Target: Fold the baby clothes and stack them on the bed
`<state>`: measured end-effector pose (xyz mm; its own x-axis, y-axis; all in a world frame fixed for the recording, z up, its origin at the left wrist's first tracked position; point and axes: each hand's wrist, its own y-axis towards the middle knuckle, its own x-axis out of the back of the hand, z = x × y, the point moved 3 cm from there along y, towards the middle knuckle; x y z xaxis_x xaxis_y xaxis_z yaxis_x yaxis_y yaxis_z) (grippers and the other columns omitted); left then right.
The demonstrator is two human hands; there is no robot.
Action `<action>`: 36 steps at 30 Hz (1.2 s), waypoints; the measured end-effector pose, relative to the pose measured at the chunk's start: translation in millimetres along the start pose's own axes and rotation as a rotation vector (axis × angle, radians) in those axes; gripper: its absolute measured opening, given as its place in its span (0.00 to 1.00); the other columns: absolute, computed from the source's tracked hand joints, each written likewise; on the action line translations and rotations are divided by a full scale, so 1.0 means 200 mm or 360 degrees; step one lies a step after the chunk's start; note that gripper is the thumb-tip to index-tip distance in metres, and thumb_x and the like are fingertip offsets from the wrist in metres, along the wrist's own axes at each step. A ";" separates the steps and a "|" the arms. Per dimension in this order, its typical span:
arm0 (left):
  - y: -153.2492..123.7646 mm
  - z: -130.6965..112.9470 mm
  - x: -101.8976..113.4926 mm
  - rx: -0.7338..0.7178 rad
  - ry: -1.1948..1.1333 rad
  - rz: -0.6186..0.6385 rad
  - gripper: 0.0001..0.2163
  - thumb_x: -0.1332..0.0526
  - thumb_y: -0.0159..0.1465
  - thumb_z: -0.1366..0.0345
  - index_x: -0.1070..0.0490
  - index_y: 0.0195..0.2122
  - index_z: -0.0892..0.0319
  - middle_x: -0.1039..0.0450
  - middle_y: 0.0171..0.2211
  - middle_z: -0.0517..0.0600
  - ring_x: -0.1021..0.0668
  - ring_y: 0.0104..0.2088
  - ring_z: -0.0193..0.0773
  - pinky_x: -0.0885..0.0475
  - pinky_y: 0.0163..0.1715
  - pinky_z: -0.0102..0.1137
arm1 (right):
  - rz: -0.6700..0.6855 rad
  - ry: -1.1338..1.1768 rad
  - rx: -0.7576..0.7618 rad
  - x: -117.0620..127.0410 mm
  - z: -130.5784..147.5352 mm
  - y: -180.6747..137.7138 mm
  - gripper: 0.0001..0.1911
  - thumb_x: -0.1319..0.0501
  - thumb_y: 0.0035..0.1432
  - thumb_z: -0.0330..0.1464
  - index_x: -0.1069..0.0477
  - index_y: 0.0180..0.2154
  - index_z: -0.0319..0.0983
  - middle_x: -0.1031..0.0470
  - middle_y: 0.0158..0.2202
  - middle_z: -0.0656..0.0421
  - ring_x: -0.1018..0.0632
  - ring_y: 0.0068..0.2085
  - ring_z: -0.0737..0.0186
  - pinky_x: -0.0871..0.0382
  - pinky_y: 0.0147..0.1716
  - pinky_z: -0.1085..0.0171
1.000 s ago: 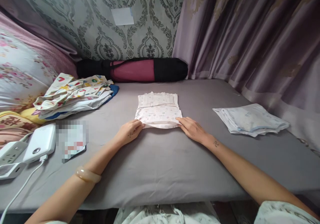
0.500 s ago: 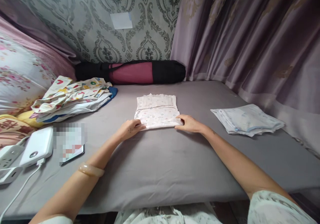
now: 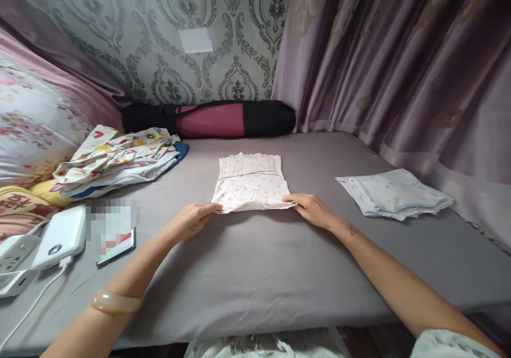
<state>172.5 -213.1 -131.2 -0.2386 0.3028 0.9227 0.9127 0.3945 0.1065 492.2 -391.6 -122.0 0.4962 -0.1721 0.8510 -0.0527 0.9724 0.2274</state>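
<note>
A pale, small-patterned piece of cloth (image 3: 251, 185), folded into a rough rectangle, lies on the grey sheet (image 3: 255, 273) in front of me; its exact kind is unclear. My left hand (image 3: 195, 219) pinches its near left corner, and my right hand (image 3: 313, 210) pinches the near right corner. Between the two hands the near edge is slightly raised and wavy. A fold line crosses the cloth toward its far end, where the edge looks ruffled.
Folded white cloths (image 3: 395, 193) lie at the right. At the left are a pile of printed clothes (image 3: 120, 158), a phone (image 3: 120, 249), a white power bank (image 3: 62, 235) with a cable and a power strip (image 3: 16, 251). A black and maroon long bag (image 3: 209, 119) lies along the wall.
Both hands have moved outward to the cloth's near corners. The near edge has come slightly closer to me and now lifts between them.
</note>
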 end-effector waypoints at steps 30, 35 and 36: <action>0.39 0.14 0.15 0.0719 -0.0573 -0.0515 0.17 0.45 0.55 0.58 0.23 0.37 0.64 0.27 0.25 0.48 0.27 0.28 0.37 0.34 0.26 0.26 | -0.0386 0.0187 -0.0570 0.05 -0.16 0.37 0.12 0.46 0.58 0.35 0.26 0.36 0.38 0.25 0.30 0.59 0.28 0.31 0.62 0.37 0.32 0.67; 0.53 0.21 0.11 0.0919 -0.0406 -0.0666 0.16 0.45 0.55 0.63 0.22 0.39 0.62 0.23 0.29 0.51 0.24 0.33 0.40 0.32 0.33 0.29 | -0.0434 -0.0171 -0.0843 0.01 -0.21 0.52 0.10 0.47 0.60 0.32 0.27 0.36 0.38 0.22 0.35 0.54 0.26 0.35 0.59 0.37 0.34 0.67; 0.56 0.22 0.10 0.0952 -0.0363 -0.0676 0.16 0.46 0.56 0.64 0.22 0.40 0.62 0.23 0.31 0.52 0.24 0.35 0.41 0.31 0.35 0.30 | -0.0430 -0.0209 -0.0891 0.01 -0.21 0.54 0.11 0.48 0.61 0.32 0.27 0.38 0.38 0.22 0.37 0.52 0.25 0.37 0.58 0.37 0.36 0.66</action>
<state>254.2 -124.8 -116.5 -0.6505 0.1661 0.7412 0.4080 0.8995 0.1565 523.7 -279.3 -116.1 0.3165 -0.4062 0.8572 0.5383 0.8210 0.1903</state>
